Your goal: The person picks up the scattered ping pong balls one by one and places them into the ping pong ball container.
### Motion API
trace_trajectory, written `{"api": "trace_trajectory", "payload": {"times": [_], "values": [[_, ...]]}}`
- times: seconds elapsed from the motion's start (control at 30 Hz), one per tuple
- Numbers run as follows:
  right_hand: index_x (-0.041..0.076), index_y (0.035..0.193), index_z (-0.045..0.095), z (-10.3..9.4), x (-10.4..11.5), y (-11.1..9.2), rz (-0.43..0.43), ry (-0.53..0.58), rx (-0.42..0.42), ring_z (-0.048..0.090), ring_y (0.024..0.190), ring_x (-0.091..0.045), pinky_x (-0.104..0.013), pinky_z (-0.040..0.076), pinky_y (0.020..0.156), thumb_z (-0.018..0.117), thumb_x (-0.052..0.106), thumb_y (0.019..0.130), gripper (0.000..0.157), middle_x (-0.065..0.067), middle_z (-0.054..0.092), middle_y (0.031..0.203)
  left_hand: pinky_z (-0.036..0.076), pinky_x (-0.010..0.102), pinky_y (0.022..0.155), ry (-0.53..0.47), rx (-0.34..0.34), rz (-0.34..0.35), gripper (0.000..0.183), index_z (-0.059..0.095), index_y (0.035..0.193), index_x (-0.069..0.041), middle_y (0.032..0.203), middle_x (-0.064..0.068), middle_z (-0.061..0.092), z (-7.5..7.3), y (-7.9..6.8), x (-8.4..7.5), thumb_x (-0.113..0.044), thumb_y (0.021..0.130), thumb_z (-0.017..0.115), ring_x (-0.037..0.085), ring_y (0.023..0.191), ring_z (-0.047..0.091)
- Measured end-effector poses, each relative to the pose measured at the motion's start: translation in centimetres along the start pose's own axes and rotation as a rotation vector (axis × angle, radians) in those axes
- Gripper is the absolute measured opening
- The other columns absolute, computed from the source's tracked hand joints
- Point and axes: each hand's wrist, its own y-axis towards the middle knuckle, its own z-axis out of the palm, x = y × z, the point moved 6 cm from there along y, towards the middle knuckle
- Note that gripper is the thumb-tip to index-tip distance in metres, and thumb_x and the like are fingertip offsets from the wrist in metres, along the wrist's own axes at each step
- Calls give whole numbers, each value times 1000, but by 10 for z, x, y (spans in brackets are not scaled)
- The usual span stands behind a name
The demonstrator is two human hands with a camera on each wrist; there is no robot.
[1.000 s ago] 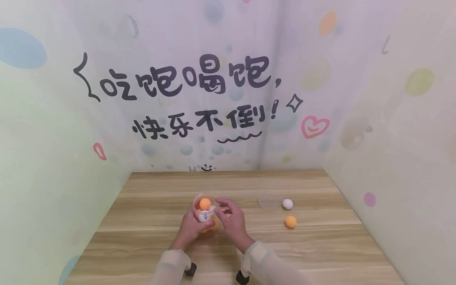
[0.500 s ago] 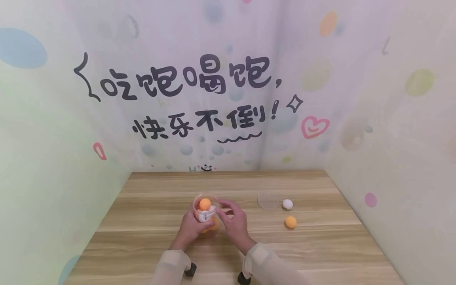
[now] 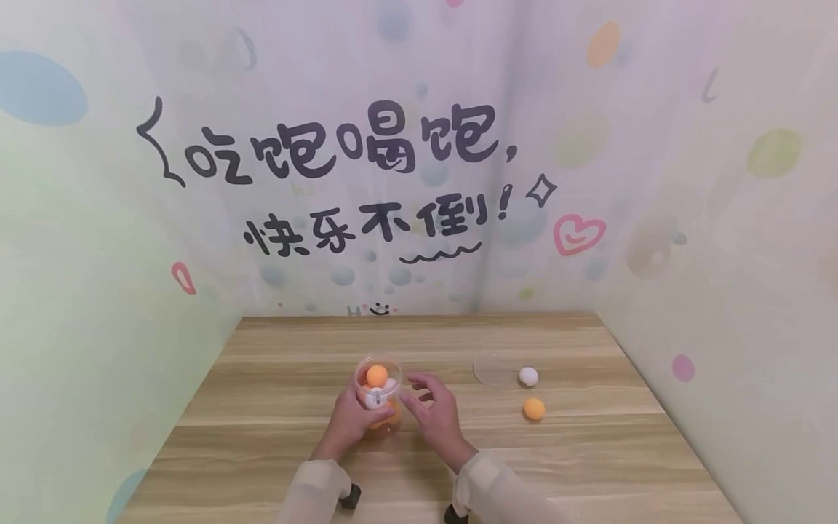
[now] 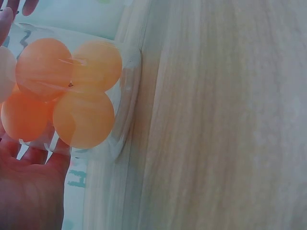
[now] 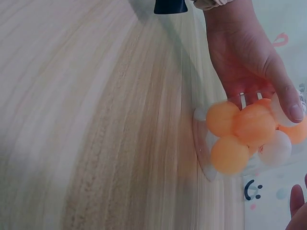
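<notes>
My left hand (image 3: 352, 420) grips a clear plastic jar (image 4: 128, 91), fingers round one side and thumb across the front. Several ping-pong balls fill it, with an orange ball (image 3: 377, 375) on top and a white printed ball (image 3: 375, 397) below the front rim. In the right wrist view, the left thumb lies over a white ball behind the clear wall. Just right of the rim, my right hand (image 3: 437, 416) holds nothing, its fingers loosely bent and apart from the jar. Only a few of its fingers (image 5: 297, 203) show in the right wrist view.
On the wood-grain table (image 3: 262, 407), a clear round lid (image 3: 492, 370) lies to the right of the hands. Beyond it are a loose white ball (image 3: 528, 376) and a loose orange ball (image 3: 534, 409). Printed walls (image 3: 707, 306) enclose the table at the back and sides.
From the jar's rim, where its fingertips were at a white ball, my right hand has drawn back to the right. That ball now lies inside. The left hand and jar stay put.
</notes>
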Motion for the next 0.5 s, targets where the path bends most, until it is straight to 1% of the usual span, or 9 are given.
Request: {"api": "trace_trajectory", "payload": {"times": [0.17, 0.33, 0.47, 0.5], "values": [[11, 116, 66, -2, -5, -2, 5, -28, 22, 61, 100, -33, -51, 53, 80, 76, 19, 86, 33, -5, 68, 112, 42, 47, 102, -4, 0, 3, 94, 36, 145, -22, 131, 6, 54, 0, -1, 0, -10, 69, 89, 26, 112, 54], [10, 118, 65, -3, -8, -3, -15, -77, 35, 60, 100, -33, -52, 53, 79, 74, 17, 87, 34, -9, 67, 114, 41, 48, 103, -7, 1, 7, 95, 36, 146, -21, 131, 6, 54, 0, -1, 0, -11, 68, 89, 26, 113, 54], [9, 118, 65, -6, -12, -3, 3, -89, 39, 60, 100, -30, -52, 53, 79, 76, 18, 86, 36, -11, 66, 114, 42, 48, 102, 4, 0, 17, 95, 36, 146, -20, 131, 7, 55, 0, 0, 0, -16, 68, 90, 24, 112, 54], [8, 118, 64, -7, -13, -3, 12, -94, 40, 60, 100, -29, -52, 53, 80, 76, 18, 85, 36, -10, 66, 114, 41, 48, 103, 2, 2, 13, 95, 36, 146, -18, 132, 8, 55, -1, -2, -4, -15, 68, 90, 26, 113, 54]]}}
